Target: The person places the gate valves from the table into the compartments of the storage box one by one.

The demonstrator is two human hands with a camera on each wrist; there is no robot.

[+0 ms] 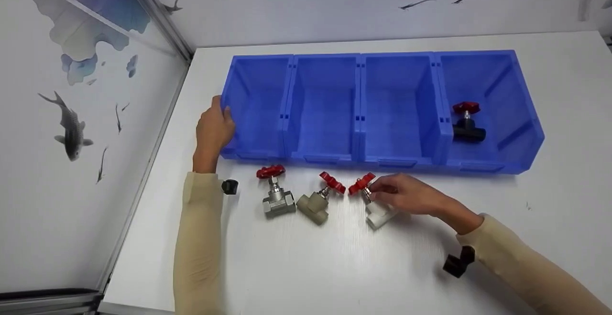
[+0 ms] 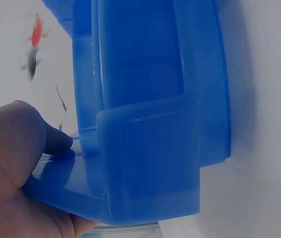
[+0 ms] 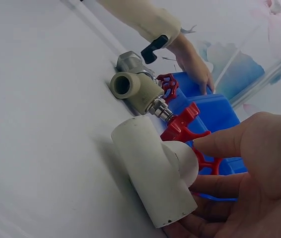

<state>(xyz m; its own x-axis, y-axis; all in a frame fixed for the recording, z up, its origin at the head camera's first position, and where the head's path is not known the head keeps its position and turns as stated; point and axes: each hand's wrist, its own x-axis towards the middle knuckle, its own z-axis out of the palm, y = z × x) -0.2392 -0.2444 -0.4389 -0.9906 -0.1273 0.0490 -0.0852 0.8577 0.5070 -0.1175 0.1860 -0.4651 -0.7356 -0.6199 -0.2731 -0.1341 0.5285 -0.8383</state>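
Observation:
My left hand (image 1: 213,127) grips the left side wall of the blue bin row (image 1: 325,158), thumb over the rim. In the left wrist view the thumb lies against the blue bin wall (image 2: 150,163). My right hand (image 1: 406,194) pinches a white valve (image 1: 380,213) with a red handle, close to its stem; the white valve body (image 3: 153,171) lies on the table, its handle side between thumb and fingers. Left of it lie an olive-grey valve (image 1: 314,206) and a silver metal valve (image 1: 278,201), both with red handles. The right fingertips are partly hidden behind the white valve.
A black valve (image 1: 468,131) with a red handle sits in the rightmost compartment. The bins stand side by side towards the back of the white table (image 1: 306,267). Patterned wall panels (image 1: 334,9) rise behind and at the left.

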